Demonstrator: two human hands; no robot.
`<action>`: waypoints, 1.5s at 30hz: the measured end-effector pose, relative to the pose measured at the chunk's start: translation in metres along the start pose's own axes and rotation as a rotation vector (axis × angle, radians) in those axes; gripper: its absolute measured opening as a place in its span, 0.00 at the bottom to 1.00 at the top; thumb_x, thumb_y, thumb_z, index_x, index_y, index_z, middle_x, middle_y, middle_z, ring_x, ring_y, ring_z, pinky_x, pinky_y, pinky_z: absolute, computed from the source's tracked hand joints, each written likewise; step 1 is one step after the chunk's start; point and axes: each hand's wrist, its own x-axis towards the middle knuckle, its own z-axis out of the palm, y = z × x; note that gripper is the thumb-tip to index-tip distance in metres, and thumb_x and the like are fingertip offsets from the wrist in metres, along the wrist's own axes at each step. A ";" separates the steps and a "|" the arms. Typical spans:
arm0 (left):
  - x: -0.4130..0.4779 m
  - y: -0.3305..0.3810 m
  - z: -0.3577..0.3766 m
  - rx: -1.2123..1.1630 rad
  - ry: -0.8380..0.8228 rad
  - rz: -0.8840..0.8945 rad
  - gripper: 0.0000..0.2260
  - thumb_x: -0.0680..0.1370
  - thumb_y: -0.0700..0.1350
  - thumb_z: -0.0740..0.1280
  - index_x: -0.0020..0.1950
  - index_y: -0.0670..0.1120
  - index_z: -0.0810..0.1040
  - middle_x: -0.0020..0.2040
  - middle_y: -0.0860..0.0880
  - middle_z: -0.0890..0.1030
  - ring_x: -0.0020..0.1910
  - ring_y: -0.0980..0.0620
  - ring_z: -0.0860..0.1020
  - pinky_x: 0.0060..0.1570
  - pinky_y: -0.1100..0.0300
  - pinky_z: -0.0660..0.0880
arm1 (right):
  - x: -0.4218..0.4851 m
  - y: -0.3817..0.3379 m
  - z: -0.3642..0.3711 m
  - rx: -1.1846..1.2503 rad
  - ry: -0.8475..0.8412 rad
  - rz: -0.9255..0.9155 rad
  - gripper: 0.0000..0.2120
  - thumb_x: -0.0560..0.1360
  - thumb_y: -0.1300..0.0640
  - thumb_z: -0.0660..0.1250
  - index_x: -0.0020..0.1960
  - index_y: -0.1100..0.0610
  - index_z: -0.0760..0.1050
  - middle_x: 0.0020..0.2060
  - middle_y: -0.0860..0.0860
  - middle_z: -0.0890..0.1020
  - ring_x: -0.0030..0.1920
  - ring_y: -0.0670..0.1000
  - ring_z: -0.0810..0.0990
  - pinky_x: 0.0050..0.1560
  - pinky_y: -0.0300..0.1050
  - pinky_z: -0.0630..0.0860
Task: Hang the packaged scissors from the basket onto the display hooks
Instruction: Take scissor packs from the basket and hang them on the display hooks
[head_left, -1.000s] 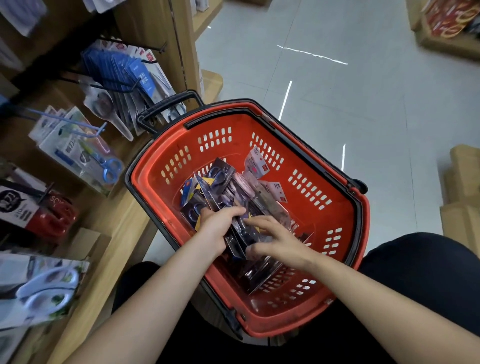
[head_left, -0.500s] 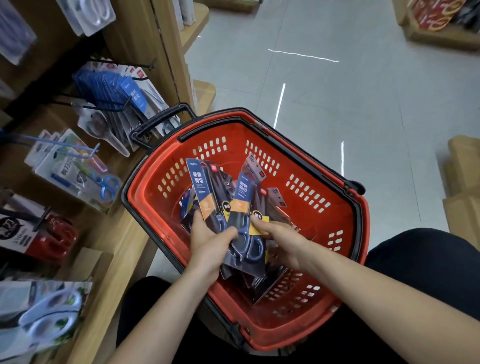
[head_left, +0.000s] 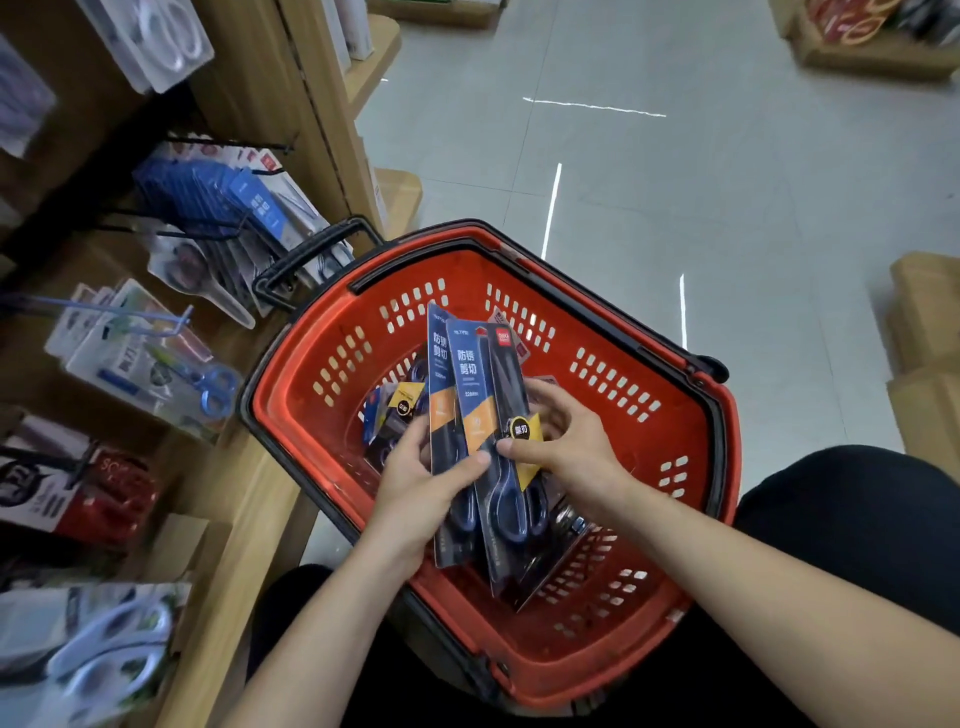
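Observation:
A red plastic basket (head_left: 691, 467) with black rim sits in front of me. Above it I hold a stack of packaged scissors (head_left: 475, 395) with blue and orange cards and dark blades. My left hand (head_left: 421, 493) grips the stack from the left, thumb across the front. My right hand (head_left: 566, 441) pinches the front pack near its yellow label. More packs (head_left: 395, 410) lie in the basket bottom. Black display hooks (head_left: 208, 234) with blue-carded scissors hang on the wooden rack at the left.
The wooden shelf unit (head_left: 244, 519) at left carries hooks with other scissors packs, including a blue hook (head_left: 104, 312) and white-handled scissors (head_left: 98, 660). Cardboard boxes (head_left: 924, 332) stand at the right. Grey tiled floor (head_left: 675, 182) lies beyond the basket. My dark-clothed knee (head_left: 857, 519) touches the basket's right side.
Both hands lifted packs out of the basket pile and brought them together into one upright stack. The view tilted slightly toward the rack.

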 end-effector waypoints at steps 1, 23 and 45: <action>0.001 0.001 0.001 0.009 0.005 0.013 0.22 0.76 0.36 0.76 0.67 0.50 0.78 0.56 0.50 0.87 0.55 0.49 0.86 0.61 0.45 0.81 | 0.000 0.000 0.000 0.007 0.004 -0.011 0.37 0.65 0.70 0.82 0.70 0.55 0.75 0.57 0.54 0.85 0.56 0.53 0.85 0.54 0.45 0.83; -0.010 0.015 0.004 -0.108 0.022 0.106 0.15 0.79 0.50 0.72 0.66 0.53 0.80 0.57 0.54 0.87 0.58 0.53 0.85 0.64 0.46 0.78 | 0.001 -0.007 0.001 0.309 -0.079 0.224 0.26 0.71 0.60 0.77 0.68 0.63 0.78 0.59 0.61 0.84 0.58 0.61 0.84 0.61 0.56 0.81; -0.012 0.009 0.006 -0.154 -0.018 0.160 0.17 0.83 0.51 0.63 0.71 0.51 0.76 0.62 0.53 0.85 0.62 0.52 0.83 0.63 0.52 0.79 | 0.001 -0.011 0.003 0.359 -0.199 0.280 0.25 0.77 0.55 0.74 0.66 0.72 0.74 0.58 0.67 0.81 0.58 0.62 0.79 0.66 0.57 0.77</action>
